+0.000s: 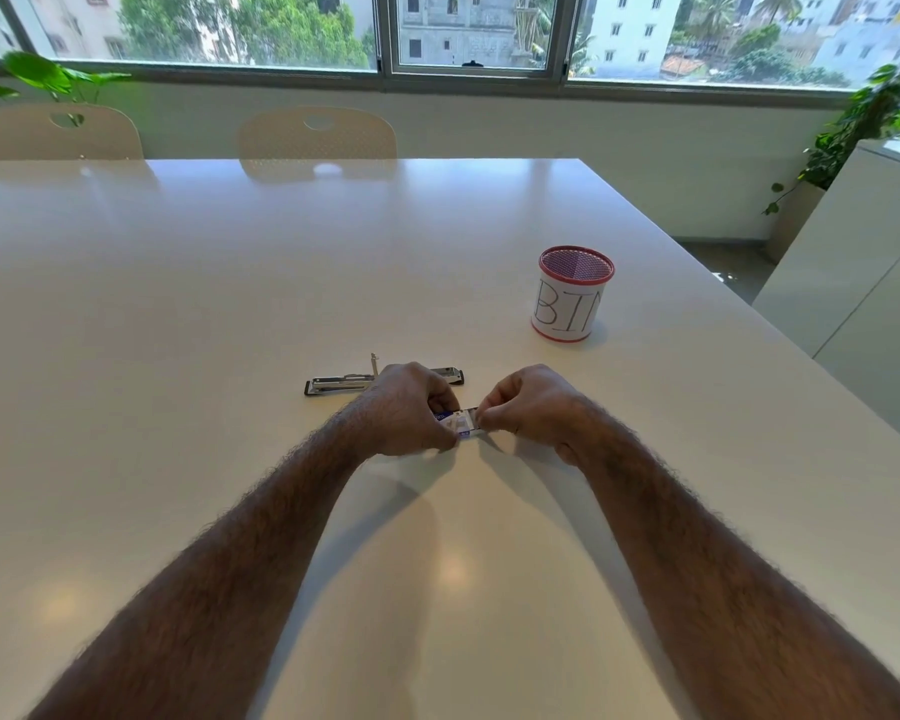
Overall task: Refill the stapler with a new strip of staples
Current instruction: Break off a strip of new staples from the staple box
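A small blue and white staple box (458, 421) is held between both hands just above the white table (178, 304). My left hand (411, 407) grips its left end, and my right hand (528, 407) pinches its right end with thumb and forefinger. Behind my left hand lies the metal stapler (340, 383), flat on the table with its top swung open and a thin part sticking up; its right half is partly hidden by my hand. Whether any staples are out of the box I cannot tell.
A red mesh cup (572, 293) with a paper label reading BIN stands on the table to the far right of the hands. Two cream chairs (317, 135) stand at the table's far edge. A white cabinet (863, 262) is at the right.
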Tool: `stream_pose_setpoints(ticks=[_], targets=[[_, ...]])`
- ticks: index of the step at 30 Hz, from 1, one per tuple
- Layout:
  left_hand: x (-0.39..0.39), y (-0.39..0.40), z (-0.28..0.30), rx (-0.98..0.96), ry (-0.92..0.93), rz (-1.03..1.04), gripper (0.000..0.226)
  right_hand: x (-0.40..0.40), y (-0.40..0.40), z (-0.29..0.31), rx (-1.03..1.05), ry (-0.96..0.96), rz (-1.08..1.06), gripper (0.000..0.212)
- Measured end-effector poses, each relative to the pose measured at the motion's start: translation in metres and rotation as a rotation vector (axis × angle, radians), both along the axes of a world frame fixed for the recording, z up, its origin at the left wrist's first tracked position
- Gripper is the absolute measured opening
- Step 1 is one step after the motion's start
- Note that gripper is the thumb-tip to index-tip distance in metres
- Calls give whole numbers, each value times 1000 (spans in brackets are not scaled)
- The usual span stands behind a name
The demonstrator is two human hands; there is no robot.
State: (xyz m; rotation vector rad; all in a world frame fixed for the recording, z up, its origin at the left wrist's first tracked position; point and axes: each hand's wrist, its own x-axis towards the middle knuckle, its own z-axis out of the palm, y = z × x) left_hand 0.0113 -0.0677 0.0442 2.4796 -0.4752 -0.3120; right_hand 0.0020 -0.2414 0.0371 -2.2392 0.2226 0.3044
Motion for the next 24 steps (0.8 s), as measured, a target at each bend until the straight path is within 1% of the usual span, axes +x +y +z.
stream_pose_setpoints(ticks=[6,9,13,17,21,24], targets=[[0,1,0,-1,3,3,32,-2,1,-3,-46,-53,-21,7],[-1,2,0,-6,1,4,32,-3,3,-3,-131,-86,-18,12],[-1,2,0,-7,1,-2,31,-3,7,-2,-225,-94,16,11],[-1,1,1,-10,6,7,30,-4,6,-1,-216,-121,26,16],[0,1,0,-16,15,14,29,-5,7,0,-205,-139,75,12],[0,1,0,-16,10,2,29,-6,8,-1,-211,-183,124,14]])
